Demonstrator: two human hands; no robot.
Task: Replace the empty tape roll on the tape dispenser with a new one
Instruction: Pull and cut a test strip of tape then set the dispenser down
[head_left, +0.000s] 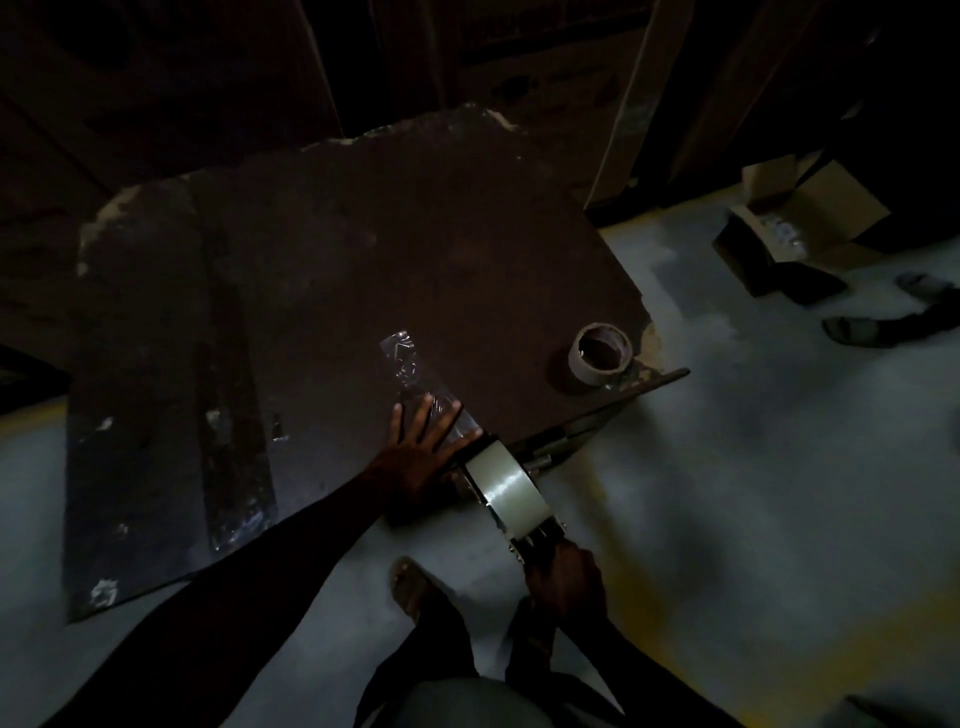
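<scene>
The tape dispenser sits at the near edge of a dark board, with a full roll of clear tape mounted on it. My right hand is closed around the dispenser's handle. A strip of clear tape runs from the dispenser across the board. My left hand lies flat with fingers spread, pressing on the near end of that strip. The empty cardboard tape core stands on the board near its right edge, apart from both hands.
The board lies on a pale floor in dim light. An open cardboard box sits at the far right, with another person's sandalled feet beside it. My own foot is near the board's front edge. Dark panels stand behind.
</scene>
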